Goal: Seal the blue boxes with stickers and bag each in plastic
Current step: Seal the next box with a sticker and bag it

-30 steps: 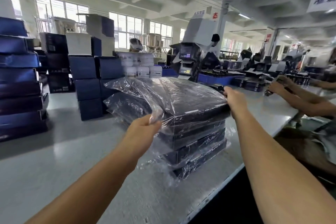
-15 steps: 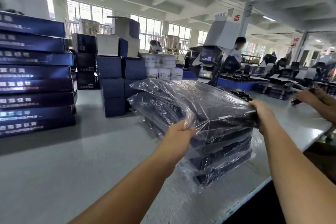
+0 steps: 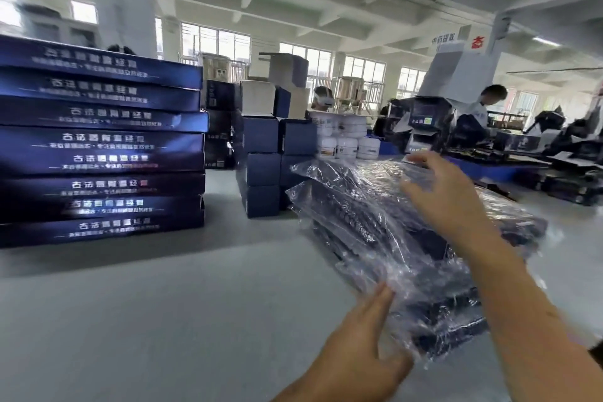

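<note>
WORKSHOP FLOOR: A worker at a long grey table [image 3: 163,320] handles a stack of bagged blue boxes [image 3: 434,248]. The stack sits on the table at centre right, close in front of the worker and angled across the view. Crinkled clear plastic [image 3: 355,206] covers the flat, dark boxes, and its loose ends spill past the far left end of the stack.

The left hand [image 3: 365,346] is open. Its fingers are straight and laid against the near corner of the plastic, and it grips nothing. The right hand [image 3: 440,196] is spread wide over the top of the stack, fingers apart and blurred. It holds nothing, and whether it touches the plastic cannot be told.

Well to the left on the same table stands a tall pile of unbagged blue boxes [image 3: 98,147] with white lettering along their sides. Farther back, between the two piles, smaller blue cartons [image 3: 261,170] are stacked in columns, with white jars [image 3: 346,140] just beside them.

Beyond them, another person [image 3: 486,101] in a white top bends over a cluttered workstation. Rows of windows [image 3: 215,42] line the far wall, and a white pillar [image 3: 124,0] rises at left.
</note>
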